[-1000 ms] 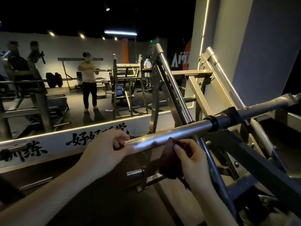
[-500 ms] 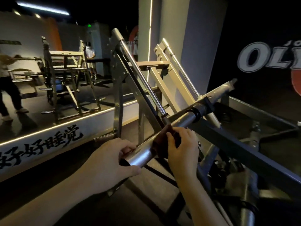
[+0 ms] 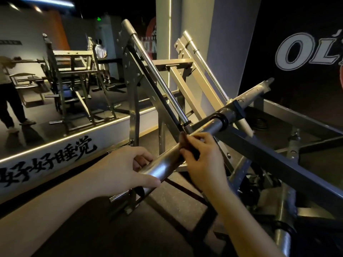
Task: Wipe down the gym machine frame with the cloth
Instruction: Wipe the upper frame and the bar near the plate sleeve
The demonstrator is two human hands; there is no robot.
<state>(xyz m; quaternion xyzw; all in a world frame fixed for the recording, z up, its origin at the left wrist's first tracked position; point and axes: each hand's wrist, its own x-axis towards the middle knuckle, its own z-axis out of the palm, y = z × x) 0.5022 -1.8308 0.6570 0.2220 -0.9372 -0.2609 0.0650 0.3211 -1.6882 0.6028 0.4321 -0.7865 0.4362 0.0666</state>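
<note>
- Chrome bar [image 3: 163,166]: a polished round sleeve on the gym machine frame [image 3: 278,158]. It slopes from lower left up to the right and ends at a black collar [image 3: 223,120].
- Cloth [image 3: 185,143]: dark, brownish and bunched. It is wrapped against the chrome bar about midway along, under the right hand; only its upper edge and a fold show.
- Right hand [image 3: 204,160]: laid over the bar from the right, its fingers [image 3: 187,153] curled round the cloth and pressing it to the metal.
- Left hand [image 3: 122,169]: grips the near, lower end of the bar, its fingers [image 3: 141,158] curled over the top and the thumb lying along the front. It sits just beside the right hand, with bare chrome showing between the two.
- Frame members: dark grey painted beams cross below and behind the bar. Two slanted guide rods [image 3: 157,76] rise up and to the left, and lighter square tubes stand beside them.
- Floor [image 3: 167,229]: dark and speckled, under the machine.
- Low white ledge [image 3: 55,158]: carries black brush-style characters and runs along the left, with a lit strip on its top edge.
- Grey pillar [image 3: 204,25]: stands behind the machine, with a vertical light line.
- Dark wall, right: large outlined lettering [image 3: 306,51], cut off by the frame edge.
- Background, left: more racks and two people, one at the far left edge [image 3: 7,93] and one further back in a white top [image 3: 101,52].
</note>
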